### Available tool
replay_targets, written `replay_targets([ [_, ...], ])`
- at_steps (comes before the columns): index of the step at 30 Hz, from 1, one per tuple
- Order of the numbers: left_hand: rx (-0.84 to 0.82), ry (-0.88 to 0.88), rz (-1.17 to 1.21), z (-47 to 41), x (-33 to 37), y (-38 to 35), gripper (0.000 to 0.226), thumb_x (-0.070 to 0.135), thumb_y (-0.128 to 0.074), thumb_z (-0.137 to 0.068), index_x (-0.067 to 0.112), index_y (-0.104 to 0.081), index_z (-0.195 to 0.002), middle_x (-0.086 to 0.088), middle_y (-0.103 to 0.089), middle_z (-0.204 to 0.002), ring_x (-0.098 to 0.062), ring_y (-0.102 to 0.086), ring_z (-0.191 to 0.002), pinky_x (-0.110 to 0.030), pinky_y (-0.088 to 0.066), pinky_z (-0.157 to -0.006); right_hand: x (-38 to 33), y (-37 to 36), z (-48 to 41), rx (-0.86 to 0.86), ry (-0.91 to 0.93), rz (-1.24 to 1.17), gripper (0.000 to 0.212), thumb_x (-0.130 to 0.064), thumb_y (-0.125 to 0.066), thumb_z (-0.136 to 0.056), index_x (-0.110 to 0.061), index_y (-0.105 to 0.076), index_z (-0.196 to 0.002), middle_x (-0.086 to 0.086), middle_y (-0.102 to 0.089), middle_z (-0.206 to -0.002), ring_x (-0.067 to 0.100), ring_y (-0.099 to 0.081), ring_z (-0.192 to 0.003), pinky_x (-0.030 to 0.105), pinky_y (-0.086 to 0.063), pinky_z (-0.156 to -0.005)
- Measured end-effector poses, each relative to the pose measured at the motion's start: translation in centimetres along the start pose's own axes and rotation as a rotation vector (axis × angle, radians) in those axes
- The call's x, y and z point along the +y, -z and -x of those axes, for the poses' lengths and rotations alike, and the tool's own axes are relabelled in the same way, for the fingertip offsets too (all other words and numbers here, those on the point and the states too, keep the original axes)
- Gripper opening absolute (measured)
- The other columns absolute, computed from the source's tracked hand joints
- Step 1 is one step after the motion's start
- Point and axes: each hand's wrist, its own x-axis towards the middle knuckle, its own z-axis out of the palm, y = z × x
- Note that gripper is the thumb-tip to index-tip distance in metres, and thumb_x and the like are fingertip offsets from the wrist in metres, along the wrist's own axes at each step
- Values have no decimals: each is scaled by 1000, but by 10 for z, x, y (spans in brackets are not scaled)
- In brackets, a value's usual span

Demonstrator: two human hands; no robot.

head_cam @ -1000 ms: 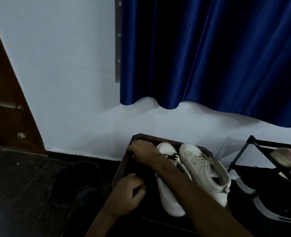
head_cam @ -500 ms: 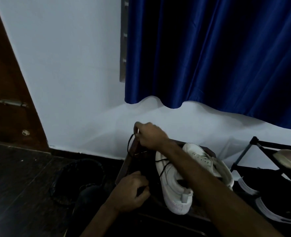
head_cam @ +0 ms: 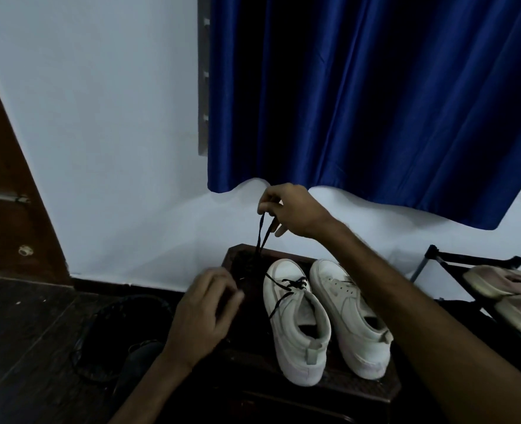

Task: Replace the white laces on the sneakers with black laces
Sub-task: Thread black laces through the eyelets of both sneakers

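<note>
The right hand (head_cam: 286,209) has risen, its grip pinched on both strands of the black lace (head_cam: 294,283), pulling it up from the left sneaker (head_cam: 297,328) on the tabletop (head_cam: 363,390); only the lower eyelets look threaded, so lacing seems barely begun. The left hand (head_cam: 204,310) curls nearby, and I cannot tell what its grip holds

Bare skin only — the left hand (head_cam: 205,310) and right hand (head_cam: 289,209) are uncovered, and both forearms run bare to the lower edge of view; in the dim light, finer marks cannot be told.
</note>
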Motion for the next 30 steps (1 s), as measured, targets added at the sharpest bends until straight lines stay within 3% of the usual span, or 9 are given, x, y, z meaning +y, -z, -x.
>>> replay_targets([
  [3,177,162,188,-40,22,5,22,24,-50,-99,21,-55,-121,11,-54,-122,-7,-52,-112,-15,-43,-92,-2,0,10,-78,16,-30,7,-9,-59,-95,-5,-64,-97,7,-62,-86,20,-68,-59,32,-60,-55],
  [6,4,328,431,-84,30,5,35,23,-48,-101,24,-45,-137,12,-55,-129,-3,-53,-116,-9,-40,-93,-5,-2,16,-111,37,-29,4,-10,-60,-94,-8,-59,-97,12,-62,-89,27,-68,-70,40,-61,-61],
  [9,-200,396,596,-110,29,5,22,17,-47,-102,17,-63,-117,1,-71,-101,-15,-67,-91,-27,-52,-84,-2,0,19,-63,42,-35,4,-7,-59,-94,-6,-55,-95,13,-63,-87,29,-69,-72,41,-61,-62],
  [12,-256,410,523,-112,26,7,19,16,-53,-98,19,-70,-88,3,-64,-69,-13,-58,-64,-29,-49,-68,7,2,22,1,13,-147,6,-6,-58,-94,-8,-53,-93,15,-62,-88,29,-68,-70,42,-61,-64],
  [17,-139,527,671,-110,28,18,29,20,-45,-103,9,-67,-88,1,-41,-64,-6,-38,-52,-23,-44,-47,25,-1,30,-41,-62,-436,4,-5,-51,-98,-8,-51,-102,9,-52,-86,22,-65,-64,46,-61,-72],
  [20,-117,535,658,-110,29,21,29,22,-43,-104,8,-67,-92,3,-40,-62,-3,-32,-49,-13,-30,-44,32,0,33,-107,-115,-709,12,-6,-50,-100,-6,-51,-112,5,-45,-83,12,-53,-57,36,-60,-71],
  [25,-40,753,1059,-121,28,30,23,25,-45,-103,12,-61,-92,6,-40,-57,-3,-29,-43,-15,-21,-35,39,-8,32,151,-67,-111,9,-11,-61,-94,-12,-61,-103,0,-56,-99,11,-57,-78,22,-52,-73],
  [27,61,885,1321,-129,29,29,23,22,-40,-104,14,-55,-89,7,-41,-54,-3,-30,-39,-15,-21,-33,32,-15,35,303,49,-75,9,-16,-64,-92,-16,-61,-100,-2,-58,-105,9,-58,-86,9,-45,-71],
  [30,211,1010,1581,-136,29,24,30,17,-34,-105,14,-51,-81,6,-42,-50,-4,-31,-35,-16,-23,-31,18,-31,42,248,68,-188,14,-29,-61,-94,-14,-62,-95,-1,-69,-90,9,-62,-78,18,-49,-74],
])
